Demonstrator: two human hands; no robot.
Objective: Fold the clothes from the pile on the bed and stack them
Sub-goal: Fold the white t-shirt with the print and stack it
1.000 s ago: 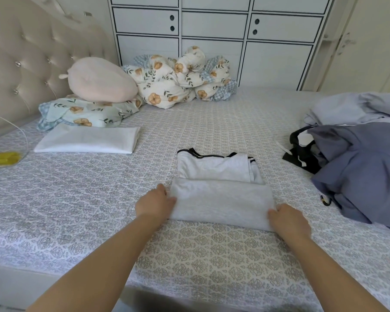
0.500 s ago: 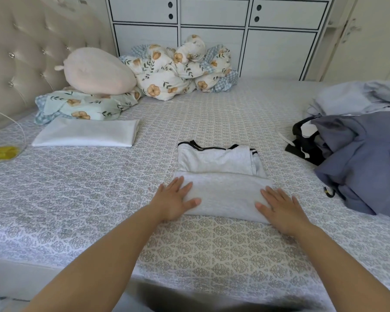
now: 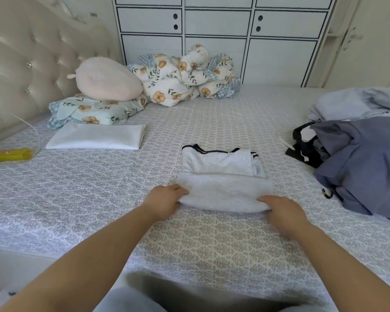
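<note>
One grey shirt with black trim, partly folded, lies near the middle of the bed, toward its near edge; the lower half is doubled up over the upper. Left hand grips the near-left corner of the fold, fingers curled round the cloth. Right hand grips the near-right corner the same way, thumb on top of the fabric. Both forearms reach in from the near edge. One pile of unfolded clothes sits at the right edge of the bed: a dark blue-grey piece on top, a paler blue one behind it, one black-and-white item poking out on the side nearest the shirt. The pile is well apart from the shirt. One folded white cloth lies flat toward the far-left part of the bed. Behind it, one floral pillow with one pink cushion resting on it. One bunched floral quilt at the far edge against the white cabinet. One yellow object at the left edge, beside the tufted headboard.
</note>
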